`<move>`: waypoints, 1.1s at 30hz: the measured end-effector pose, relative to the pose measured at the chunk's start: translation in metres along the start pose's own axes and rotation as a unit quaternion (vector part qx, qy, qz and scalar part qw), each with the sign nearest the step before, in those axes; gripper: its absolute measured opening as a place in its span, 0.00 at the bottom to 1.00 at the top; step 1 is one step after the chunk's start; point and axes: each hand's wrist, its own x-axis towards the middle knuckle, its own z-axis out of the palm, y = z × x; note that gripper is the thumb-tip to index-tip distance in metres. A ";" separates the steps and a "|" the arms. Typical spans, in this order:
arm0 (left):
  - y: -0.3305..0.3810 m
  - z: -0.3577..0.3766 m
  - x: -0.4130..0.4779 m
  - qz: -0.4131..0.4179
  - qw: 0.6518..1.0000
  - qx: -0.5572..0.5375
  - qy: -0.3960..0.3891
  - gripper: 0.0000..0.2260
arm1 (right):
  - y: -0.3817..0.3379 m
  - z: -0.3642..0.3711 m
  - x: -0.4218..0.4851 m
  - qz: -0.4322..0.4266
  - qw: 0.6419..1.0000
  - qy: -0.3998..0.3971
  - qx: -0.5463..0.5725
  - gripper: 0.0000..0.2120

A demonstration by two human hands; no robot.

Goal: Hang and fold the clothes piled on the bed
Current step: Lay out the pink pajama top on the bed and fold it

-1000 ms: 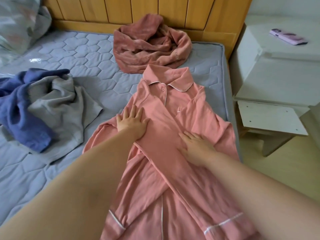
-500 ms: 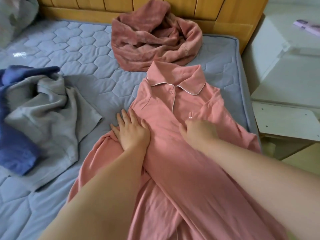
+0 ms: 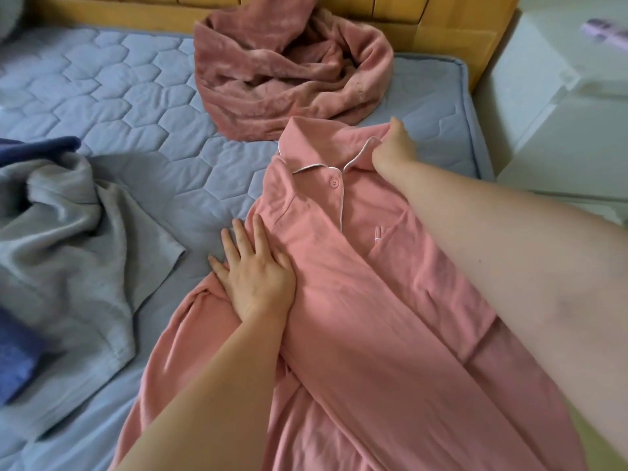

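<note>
Bed [image 3: 142, 107], quilted blue-grey mattress, is the landmark. On it 4 garments: 1 pink pyjama top [image 3: 356, 300] spread face up w/ collar toward the headboard, near the bed's right edge; 1 grey garment [image 3: 78, 253] crumpled at the left side; 1 pink fleece piece [image 3: 289, 73] bunched by the headboard, just beyond the collar; 1 blue garment [image 3: 20, 351], partly seen at the bed's far left. 2 hands. Left hand [image 3: 253, 277] lies flat, fingers straight & slightly spread, pressing the top's left side. Right hand [image 3: 394, 149] pinches the collar's right tip, fingers curled on it. Risk, imo: tugging the collar sideways could skew the placket & undo the sleeve fold under the left palm.
</note>
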 end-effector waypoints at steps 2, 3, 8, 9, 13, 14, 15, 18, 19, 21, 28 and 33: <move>0.000 0.000 0.000 -0.002 1.000 -0.003 0.002 0.29 | -0.006 -0.001 0.011 0.044 0.997 -0.004 0.063 0.23; 0.000 0.000 0.000 -0.002 1.000 -0.003 0.002 0.30 | -0.008 -0.003 0.014 0.055 0.996 0.004 0.066 0.21; 0.000 -0.001 0.000 -0.002 1.000 -0.007 0.001 0.30 | 0.001 -0.008 0.020 0.056 0.998 0.028 0.000 0.24; 0.000 -0.001 0.000 -0.002 1.000 -0.009 0.002 0.30 | 0.004 -0.008 0.019 0.048 0.998 0.021 -0.026 0.23; -0.001 -0.001 -0.001 0.001 1.000 -0.015 0.004 0.29 | 0.009 -0.013 0.012 -0.018 0.991 0.072 -0.110 0.13; -0.001 -0.001 -0.001 0.001 1.000 -0.018 0.004 0.29 | 0.008 -0.015 0.008 -0.037 0.988 0.092 -0.116 0.12; -0.001 -0.002 -0.001 0.001 1.000 -0.021 0.003 0.29 | 0.005 -0.017 0.001 -0.060 0.985 0.109 -0.117 0.11; 0.000 -0.003 0.000 0.003 1.000 -0.019 -0.001 0.29 | 0.002 -0.022 -0.022 -0.126 0.975 0.160 -0.087 0.07; 0.000 -0.003 -0.001 0.005 1.000 -0.020 0.000 0.28 | 0.003 -0.025 -0.030 -0.147 0.970 0.178 -0.070 0.06; 0.000 -0.004 -0.001 0.020 0.999 -0.025 0.011 0.27 | 0.008 -0.032 -0.046 -0.187 0.959 0.211 -0.041 0.07; 0.002 -0.022 -0.023 0.093 0.991 -0.071 0.067 0.23 | 0.041 -0.064 -0.129 -0.349 0.919 0.185 -0.001 0.11; 0.003 -0.047 -0.055 0.139 0.967 -0.188 0.105 0.25 | 0.075 -0.071 -0.190 -0.465 0.871 0.153 -0.047 0.10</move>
